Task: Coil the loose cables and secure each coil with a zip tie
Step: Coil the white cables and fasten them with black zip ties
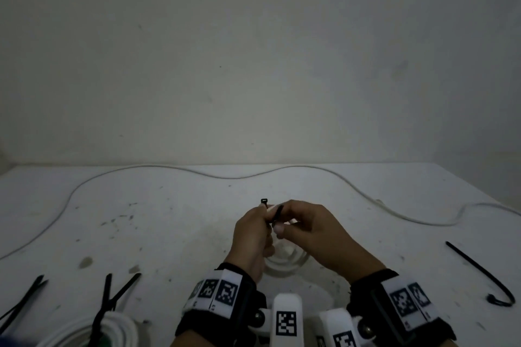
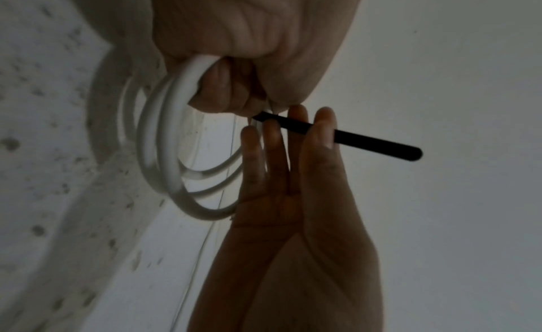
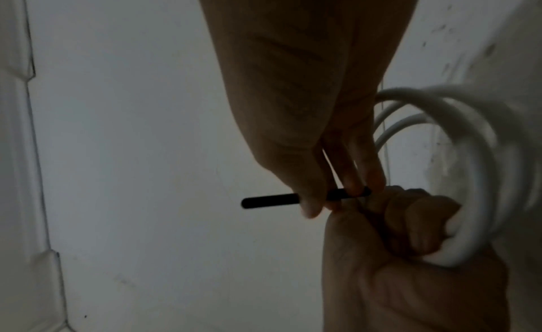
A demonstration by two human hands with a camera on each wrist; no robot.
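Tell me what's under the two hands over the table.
A white cable coil hangs below the left hand and right hand, which also hold a black zip tie. Its top, inside the grip, is covered.

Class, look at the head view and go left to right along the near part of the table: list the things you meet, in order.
Loose black zip ties → tied white cable coil → left hand → right hand → curved black zip tie.

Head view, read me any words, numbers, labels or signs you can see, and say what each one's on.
No readable words or numbers anywhere.
Left wristband: black-and-white square code markers, no text.
Right wristband: the same markers; tiny print beneath them too blurred to read.
White mounts between the wrists: code markers only.
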